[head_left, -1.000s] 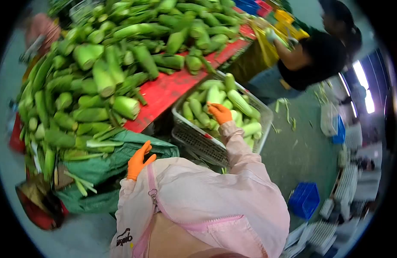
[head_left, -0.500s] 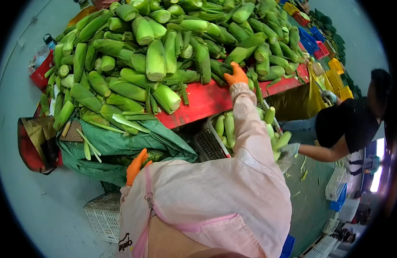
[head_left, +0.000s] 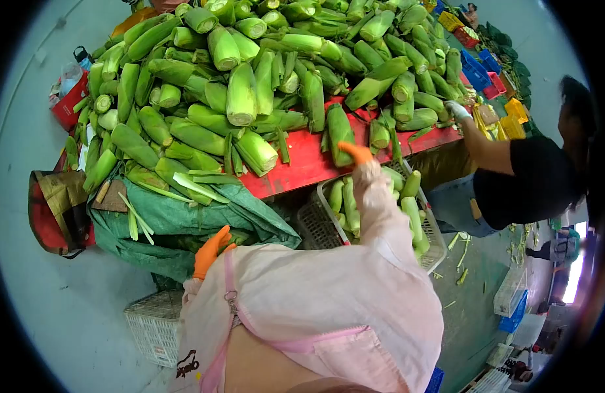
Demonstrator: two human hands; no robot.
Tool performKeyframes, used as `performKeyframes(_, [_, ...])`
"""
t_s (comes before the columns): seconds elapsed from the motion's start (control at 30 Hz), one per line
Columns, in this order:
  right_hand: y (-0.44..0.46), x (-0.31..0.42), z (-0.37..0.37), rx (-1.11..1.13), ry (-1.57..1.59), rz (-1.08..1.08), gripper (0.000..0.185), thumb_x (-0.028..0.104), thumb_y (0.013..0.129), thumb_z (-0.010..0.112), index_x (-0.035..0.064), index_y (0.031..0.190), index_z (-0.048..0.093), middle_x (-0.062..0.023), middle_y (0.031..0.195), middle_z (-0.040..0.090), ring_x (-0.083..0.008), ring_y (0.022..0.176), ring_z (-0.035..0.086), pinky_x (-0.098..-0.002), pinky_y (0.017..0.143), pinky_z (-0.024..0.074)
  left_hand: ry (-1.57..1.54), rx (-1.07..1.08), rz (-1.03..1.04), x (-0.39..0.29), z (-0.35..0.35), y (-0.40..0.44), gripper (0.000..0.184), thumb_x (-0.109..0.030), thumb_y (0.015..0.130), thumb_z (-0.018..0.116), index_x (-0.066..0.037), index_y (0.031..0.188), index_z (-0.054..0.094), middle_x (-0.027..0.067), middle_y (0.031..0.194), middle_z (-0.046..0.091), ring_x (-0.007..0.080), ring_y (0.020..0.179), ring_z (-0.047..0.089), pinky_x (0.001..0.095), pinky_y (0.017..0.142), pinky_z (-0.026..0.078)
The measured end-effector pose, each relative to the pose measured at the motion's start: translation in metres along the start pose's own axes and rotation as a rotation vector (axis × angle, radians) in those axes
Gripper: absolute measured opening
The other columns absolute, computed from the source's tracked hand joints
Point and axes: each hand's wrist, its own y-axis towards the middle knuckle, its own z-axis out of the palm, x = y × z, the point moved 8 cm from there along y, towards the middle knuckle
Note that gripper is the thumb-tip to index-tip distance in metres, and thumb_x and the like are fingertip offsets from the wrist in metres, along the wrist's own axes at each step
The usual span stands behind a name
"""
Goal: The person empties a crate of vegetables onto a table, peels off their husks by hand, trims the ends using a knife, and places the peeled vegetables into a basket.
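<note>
My right hand (head_left: 356,154), in an orange glove, is closed at the near end of an ear of corn (head_left: 339,126) in green husk, at the front edge of the red table (head_left: 301,171). Part of its grip is hidden by the hand itself. My left hand (head_left: 212,251), also gloved in orange, is held low beside the green sack (head_left: 151,226) with its fingers apart and nothing visible in them. A large heap of husked-over corn (head_left: 242,95) covers the table. Below my right forearm stands a grey crate (head_left: 319,219) holding paler, trimmed ears (head_left: 350,204).
A co-worker in a black top (head_left: 528,173) stands at the right, one white-gloved hand (head_left: 457,111) at the heap's edge. A white crate (head_left: 155,327) sits on the floor at lower left. Loose leaves (head_left: 464,252) litter the floor at right.
My right hand has come back toward me, drawing an ear of corn to the table's front edge. The co-worker's gloved hand has left the crate; a gloved hand now reaches the heap.
</note>
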Motion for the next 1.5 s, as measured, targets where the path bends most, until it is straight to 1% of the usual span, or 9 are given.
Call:
performKeyframes(0.23, [-0.178,0.086,0.131,0.317,0.343,-0.304,0.058,0.014,0.076,0.077,-0.0001,0.127,0.054,-0.0067,0.112,0.064,-0.0162,0.099,0.061,-0.0312,0.087,0.0480,-0.272,0.144,0.207,-0.120,0.035,0.042,0.057,-0.003,0.093,0.055,-0.004,0.146,0.034,0.0158,0.135,0.052,0.0220,0.126,0.049,0.0342,0.107,0.036])
performKeyframes(0.37, [-0.236,0.127,0.231,0.621,0.354,-0.272,0.070,0.022,0.084,0.072,-0.0009,0.142,0.039,-0.0104,0.134,0.052,-0.0152,0.117,0.049,-0.0295,0.098,0.0400,-0.641,0.022,0.506,-0.166,0.034,0.053,0.076,-0.051,0.094,0.051,0.000,0.146,0.029,0.0154,0.135,0.050,0.0274,0.122,0.050,0.0398,0.108,0.034])
performKeyframes(0.43, [-0.258,0.154,0.258,0.626,0.210,-0.554,0.074,0.028,0.088,0.070,-0.0007,0.145,0.033,-0.0112,0.142,0.045,-0.0143,0.119,0.047,-0.0298,0.099,0.0395,-1.230,0.367,0.252,-0.143,0.035,0.047,0.073,-0.055,0.092,0.049,0.001,0.139,0.040,0.0139,0.129,0.055,0.0272,0.117,0.054,0.0416,0.103,0.040])
performKeyframes(0.63, [-0.336,0.230,0.322,0.734,-0.301,-1.148,0.072,0.021,0.077,0.077,0.0096,0.140,0.046,-0.0160,0.135,0.053,-0.0301,0.114,0.058,-0.0352,0.090,0.0484,-1.567,-0.042,0.155,-0.073,-0.038,-0.002,0.063,-0.055,0.095,0.041,-0.001,0.125,0.054,0.0175,0.123,0.060,0.0296,0.109,0.060,0.0445,0.099,0.046])
performKeyframes(0.7, [-0.337,0.224,0.352,0.815,-0.353,-1.144,0.063,0.024,0.079,0.075,0.0097,0.136,0.051,-0.0174,0.122,0.059,-0.0327,0.111,0.060,-0.0358,0.091,0.0479,-1.730,0.204,0.112,-0.076,-0.033,-0.017,0.052,-0.050,0.094,0.048,-0.005,0.119,0.058,0.0148,0.115,0.063,0.0286,0.106,0.061,0.0434,0.096,0.048])
performKeyframes(1.1, [-0.377,0.224,0.424,0.839,-0.206,-1.235,0.026,0.021,0.093,0.060,0.0057,0.112,0.068,-0.0174,0.075,0.065,-0.0307,0.066,0.063,-0.0358,0.080,0.0543,-1.840,0.044,0.164,-0.045,-0.067,-0.070,0.046,-0.054,0.086,0.060,-0.011,0.102,0.061,0.0061,0.099,0.065,0.0249,0.093,0.063,0.0421,0.088,0.051])
performKeyframes(1.13, [-0.372,0.222,0.428,0.770,-0.134,-1.149,0.025,0.026,0.091,0.062,0.0054,0.080,0.070,-0.0138,0.060,0.057,-0.0321,0.054,0.056,-0.0374,0.052,0.0443,-1.834,-0.071,0.052,-0.041,-0.064,-0.074,0.046,-0.052,0.086,0.062,-0.010,0.102,0.060,0.0054,0.097,0.065,0.0243,0.093,0.063,0.0424,0.088,0.051])
performKeyframes(1.37, [-0.364,0.211,0.425,0.626,-0.132,-1.053,0.028,0.026,0.090,0.066,0.0034,0.073,0.068,-0.0127,0.062,0.058,-0.0260,0.056,0.056,-0.0362,0.054,0.0434,-1.803,0.040,0.165,-0.033,-0.074,-0.072,0.046,-0.053,0.090,0.055,-0.010,0.102,0.062,0.0068,0.098,0.066,0.0249,0.091,0.064,0.0423,0.087,0.051])
performKeyframes(1.5, [-0.307,0.194,0.432,0.569,-0.111,-0.543,0.029,0.027,0.088,0.068,0.0006,0.077,0.069,-0.0096,0.066,0.062,-0.0186,0.055,0.057,-0.0329,0.052,0.0434,-1.622,0.031,0.121,-0.039,-0.074,-0.073,0.052,-0.055,0.092,0.051,-0.010,0.114,0.063,0.0130,0.101,0.068,0.0284,0.091,0.067,0.0406,0.076,0.057])
